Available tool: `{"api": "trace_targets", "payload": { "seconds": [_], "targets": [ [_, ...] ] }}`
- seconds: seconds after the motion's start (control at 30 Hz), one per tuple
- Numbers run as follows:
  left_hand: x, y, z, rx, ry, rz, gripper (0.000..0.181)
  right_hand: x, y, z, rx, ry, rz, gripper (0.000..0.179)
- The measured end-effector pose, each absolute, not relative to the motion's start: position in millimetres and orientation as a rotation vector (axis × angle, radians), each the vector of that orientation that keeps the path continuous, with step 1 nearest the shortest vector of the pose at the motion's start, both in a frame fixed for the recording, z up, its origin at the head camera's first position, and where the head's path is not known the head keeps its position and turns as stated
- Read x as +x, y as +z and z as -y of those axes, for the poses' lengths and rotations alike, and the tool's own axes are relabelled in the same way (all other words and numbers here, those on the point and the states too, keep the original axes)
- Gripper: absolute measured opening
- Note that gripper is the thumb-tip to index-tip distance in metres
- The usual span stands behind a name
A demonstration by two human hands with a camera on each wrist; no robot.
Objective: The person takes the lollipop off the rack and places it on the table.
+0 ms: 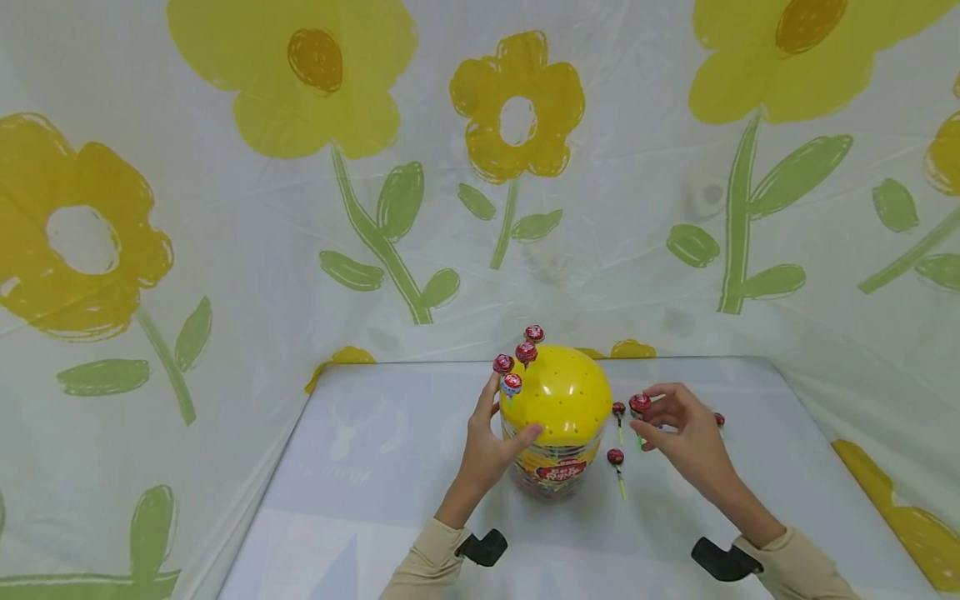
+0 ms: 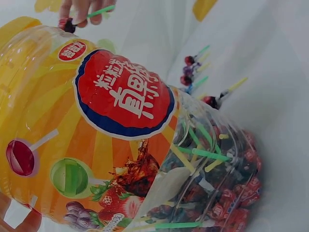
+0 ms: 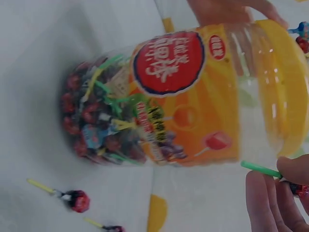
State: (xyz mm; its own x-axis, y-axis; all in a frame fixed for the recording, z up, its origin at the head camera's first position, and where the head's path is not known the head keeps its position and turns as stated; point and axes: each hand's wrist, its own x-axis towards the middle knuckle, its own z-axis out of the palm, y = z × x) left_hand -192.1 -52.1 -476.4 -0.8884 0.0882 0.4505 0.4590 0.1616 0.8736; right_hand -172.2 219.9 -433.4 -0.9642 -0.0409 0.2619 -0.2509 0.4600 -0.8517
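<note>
White table (image 1: pixel 322 517); left hand (image 1: pixel 483 454) grips jar (image 1: pixel 558 467), right hand (image 1: pixel 693 446) pinches lollipop (image 1: pixel 640 404).

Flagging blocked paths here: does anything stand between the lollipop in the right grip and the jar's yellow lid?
Nothing visible does. The right grip holds the lollipop beside the yellow lid; a loose lollipop lies lower, on the table. The left grip holds the jar from the opposite side.

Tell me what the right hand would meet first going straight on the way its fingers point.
Probably the yellow lid: in the head view, the right hand, pinching a lollipop, points leftward toward it, though depth is unclear.
</note>
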Motion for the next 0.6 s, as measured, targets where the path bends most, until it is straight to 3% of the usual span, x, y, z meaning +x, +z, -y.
{"api": "trace_targets", "payload": {
  "seconds": [0.6],
  "targets": [
    [-192, -477, 53, -0.525, -1.754, 2.162, 0.086, -181, -484, -236, 0.037, 1.552, 2.649, 0.049]
  ]
}}
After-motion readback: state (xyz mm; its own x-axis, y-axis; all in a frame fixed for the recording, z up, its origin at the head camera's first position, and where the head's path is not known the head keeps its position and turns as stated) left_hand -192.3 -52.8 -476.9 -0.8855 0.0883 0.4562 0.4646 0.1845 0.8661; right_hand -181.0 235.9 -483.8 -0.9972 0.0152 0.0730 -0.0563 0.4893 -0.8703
